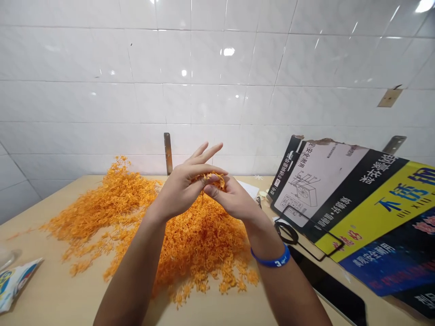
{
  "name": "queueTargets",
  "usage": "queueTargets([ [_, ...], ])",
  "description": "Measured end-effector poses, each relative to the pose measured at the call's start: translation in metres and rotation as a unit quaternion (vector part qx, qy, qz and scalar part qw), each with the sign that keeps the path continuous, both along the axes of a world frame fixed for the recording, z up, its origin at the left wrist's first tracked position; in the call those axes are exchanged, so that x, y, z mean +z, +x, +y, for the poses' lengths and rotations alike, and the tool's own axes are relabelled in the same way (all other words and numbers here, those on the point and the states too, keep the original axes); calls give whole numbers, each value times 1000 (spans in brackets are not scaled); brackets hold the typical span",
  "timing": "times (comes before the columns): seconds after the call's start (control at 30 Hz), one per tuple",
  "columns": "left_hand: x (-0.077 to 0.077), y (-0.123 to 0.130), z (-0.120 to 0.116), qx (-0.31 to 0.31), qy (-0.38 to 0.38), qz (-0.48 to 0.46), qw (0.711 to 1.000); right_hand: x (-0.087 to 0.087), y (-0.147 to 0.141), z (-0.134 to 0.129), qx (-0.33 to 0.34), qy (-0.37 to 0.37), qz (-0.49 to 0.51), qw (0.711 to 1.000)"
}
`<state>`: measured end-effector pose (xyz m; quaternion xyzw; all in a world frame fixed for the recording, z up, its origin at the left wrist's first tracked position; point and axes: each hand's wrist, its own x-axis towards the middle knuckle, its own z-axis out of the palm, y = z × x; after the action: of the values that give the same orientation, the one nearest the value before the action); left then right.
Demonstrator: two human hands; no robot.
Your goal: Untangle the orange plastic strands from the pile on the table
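Two bare hands meet over the heaped orange pieces. The left hand [183, 183] narrows its thumb and index finger on one orange bundle [215, 177], its other fingers raised and spread; the right hand [236, 194] curls around the same bundle, which sits between both sets of fingertips. Overlapping fingers hide part of it, so its number of strands cannot be told.

Two joined heaps lie on one table [61, 290]: the near heap [204, 240] directly below the fingers, the far heap [105, 203] to their left. Their pieces are too tangled to count. Right of the fingers are one printed carton [367, 203], torn along its top, one black wire frame [316, 257] and one dark flat device [335, 290], partly covered by the right forearm, which wears one blue wristband [271, 259]. Far left of the fingers, one packet [16, 283] is cut off by the view's edge.
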<state>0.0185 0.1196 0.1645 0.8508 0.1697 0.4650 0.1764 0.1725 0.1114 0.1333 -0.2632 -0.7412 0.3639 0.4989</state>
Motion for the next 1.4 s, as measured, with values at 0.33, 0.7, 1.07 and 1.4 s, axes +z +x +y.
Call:
queueTargets([
  [0.33, -7, 17, -2, -41, -210, -216, 953, -8, -17, -3, -112, 231, -39, 966],
  [0.7, 1, 26, 4, -100, -487, -363, 788, -14, -5, 13, -149, 412, -123, 891],
  [1.07, -2, 33, 18, -109, -495, -449, 736, -19, -47, -14, -5, 474, 3, 880],
  [1.4, -2, 5, 34, -136, -480, -388, 776, -6, -8, 8, -139, 86, 224, 961],
])
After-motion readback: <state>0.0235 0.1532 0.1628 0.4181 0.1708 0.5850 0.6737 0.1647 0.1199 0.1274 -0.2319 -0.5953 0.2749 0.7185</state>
